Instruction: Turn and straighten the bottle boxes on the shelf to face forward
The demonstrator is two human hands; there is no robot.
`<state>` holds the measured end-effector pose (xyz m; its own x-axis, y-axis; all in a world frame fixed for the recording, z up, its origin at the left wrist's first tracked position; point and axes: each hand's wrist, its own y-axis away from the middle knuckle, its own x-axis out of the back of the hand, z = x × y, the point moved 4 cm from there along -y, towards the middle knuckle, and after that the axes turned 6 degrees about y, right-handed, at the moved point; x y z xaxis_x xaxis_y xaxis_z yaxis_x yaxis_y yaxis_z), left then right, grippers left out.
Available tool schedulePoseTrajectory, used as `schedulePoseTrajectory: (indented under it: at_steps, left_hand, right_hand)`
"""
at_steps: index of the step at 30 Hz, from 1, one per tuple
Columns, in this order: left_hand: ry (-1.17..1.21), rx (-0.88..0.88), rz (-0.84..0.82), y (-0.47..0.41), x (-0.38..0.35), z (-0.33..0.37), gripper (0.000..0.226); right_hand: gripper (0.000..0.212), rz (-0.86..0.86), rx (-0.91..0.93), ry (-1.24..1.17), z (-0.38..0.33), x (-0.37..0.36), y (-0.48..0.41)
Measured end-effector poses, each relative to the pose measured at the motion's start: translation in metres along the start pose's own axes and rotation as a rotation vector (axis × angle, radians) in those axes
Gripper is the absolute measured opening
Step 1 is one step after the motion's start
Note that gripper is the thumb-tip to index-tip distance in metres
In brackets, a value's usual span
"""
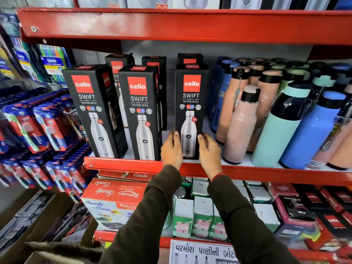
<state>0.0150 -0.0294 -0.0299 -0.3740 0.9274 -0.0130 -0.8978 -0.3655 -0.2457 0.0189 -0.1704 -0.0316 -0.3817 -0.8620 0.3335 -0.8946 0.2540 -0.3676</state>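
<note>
Head view: left hand (171, 149) and right hand (208, 151) grip the right box (191, 103), now frontal; box at nine o'clock (93, 107) looks angled.

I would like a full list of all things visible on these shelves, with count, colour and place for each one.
front bottle boxes: three, black with red logo, middle shelf front row
rear bottle boxes: at least three, black, behind the front row
loose bottles: many, pink, blue, mint, middle shelf right
toothbrush packs: many, blue and red, hanging left
combo box: one, red and white, lower shelf
shelf edge: red
left hand: on the rightmost front box's left side
right hand: on its right side
</note>
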Motion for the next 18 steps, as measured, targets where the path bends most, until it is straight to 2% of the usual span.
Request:
schedulePoseTrajectory:
  at_steps: [12,18]
  left_hand:
    - [-0.071,-0.094,-0.017,0.037,0.022,0.007,0.043]
    - [-0.108,-0.100,-0.038,0.039,0.022,0.012,0.042]
  right_hand:
    - [0.035,-0.040,-0.004,-0.011,-0.011,0.020,0.042]
    - [0.037,-0.049,0.011,0.085,-0.017,0.018,0.046]
